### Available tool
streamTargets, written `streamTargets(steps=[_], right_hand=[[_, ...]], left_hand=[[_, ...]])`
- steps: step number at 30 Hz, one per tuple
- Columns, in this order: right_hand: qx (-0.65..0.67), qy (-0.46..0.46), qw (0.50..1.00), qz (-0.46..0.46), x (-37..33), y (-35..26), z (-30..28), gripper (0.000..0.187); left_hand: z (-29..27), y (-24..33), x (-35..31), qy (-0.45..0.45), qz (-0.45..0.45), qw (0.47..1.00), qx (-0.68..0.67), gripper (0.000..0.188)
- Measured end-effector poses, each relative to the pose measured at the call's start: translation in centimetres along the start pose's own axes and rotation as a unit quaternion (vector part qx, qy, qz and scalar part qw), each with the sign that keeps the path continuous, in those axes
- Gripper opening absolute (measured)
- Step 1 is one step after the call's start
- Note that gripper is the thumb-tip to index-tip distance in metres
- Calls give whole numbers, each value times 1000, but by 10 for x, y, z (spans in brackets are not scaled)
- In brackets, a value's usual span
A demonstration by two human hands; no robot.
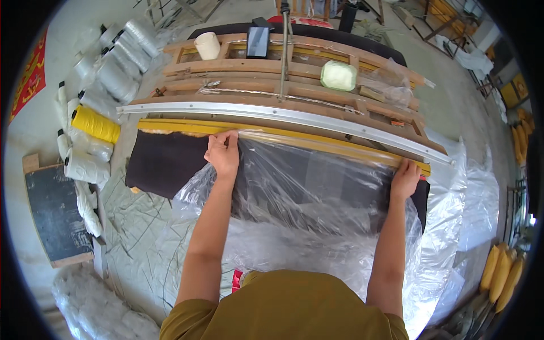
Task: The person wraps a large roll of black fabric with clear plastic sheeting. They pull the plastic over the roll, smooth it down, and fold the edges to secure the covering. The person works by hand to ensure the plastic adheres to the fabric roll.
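Yarn and rolls: at ten o'clock, white rolls (118, 78) lean in a bank against the wall with a yellow spool (95, 124) below them, likely to leave the floor free to walk on.
Board: at nine o'clock, a dark board (56, 207) props upright near the wall, probably just parked.
Black cloth: from nine to ten, the cloth (161, 158) lies under the plastic, its far edge along the yellow bar.
Left hand: just above nine o'clock, the hand (224, 153) pinches the far edge of the plastic between thumb and fingers, at the bar.
Plastic sheet: at the centre, the clear sheet (300, 184) drapes over the cloth towards the person, creased at six o'clock; the wide spacing of the hands seems to draw its edge straight.
Yellow bar and rail: at twelve o'clock, the bar (340, 146) runs beside a metal rail (272, 111), perhaps as a straight guide.
Bench: beyond the rail, the slatted bench (238, 67) carries a pale roll (207, 46), a phone (258, 42) and a dish (339, 75), seemingly set beyond the sheet's reach.
Right hand: at three o'clock, well apart from the left, the hand (406, 180) has its fingers clamped on the sheet's other corner, near the bar's end.
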State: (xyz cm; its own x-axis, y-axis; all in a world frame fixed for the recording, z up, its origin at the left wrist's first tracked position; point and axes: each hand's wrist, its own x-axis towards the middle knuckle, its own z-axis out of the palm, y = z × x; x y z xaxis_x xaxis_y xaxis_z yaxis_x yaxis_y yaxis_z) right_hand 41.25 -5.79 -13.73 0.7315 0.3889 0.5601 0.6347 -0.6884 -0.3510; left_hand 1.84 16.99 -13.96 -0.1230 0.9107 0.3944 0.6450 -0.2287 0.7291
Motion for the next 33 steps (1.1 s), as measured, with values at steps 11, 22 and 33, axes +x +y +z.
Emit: streamTargets(steps=[11, 22, 33], right_hand=[[205, -34, 944, 257, 15, 37, 3, 44], [77, -122, 989, -38, 10, 45, -48, 24], [351, -254, 901, 27, -97, -53, -134, 7]], left_hand=[[15, 2, 6, 65, -22, 991, -116, 31], [-18, 41, -8, -51, 120, 988, -85, 7], [-140, 25, -52, -104, 208, 972, 45, 35]])
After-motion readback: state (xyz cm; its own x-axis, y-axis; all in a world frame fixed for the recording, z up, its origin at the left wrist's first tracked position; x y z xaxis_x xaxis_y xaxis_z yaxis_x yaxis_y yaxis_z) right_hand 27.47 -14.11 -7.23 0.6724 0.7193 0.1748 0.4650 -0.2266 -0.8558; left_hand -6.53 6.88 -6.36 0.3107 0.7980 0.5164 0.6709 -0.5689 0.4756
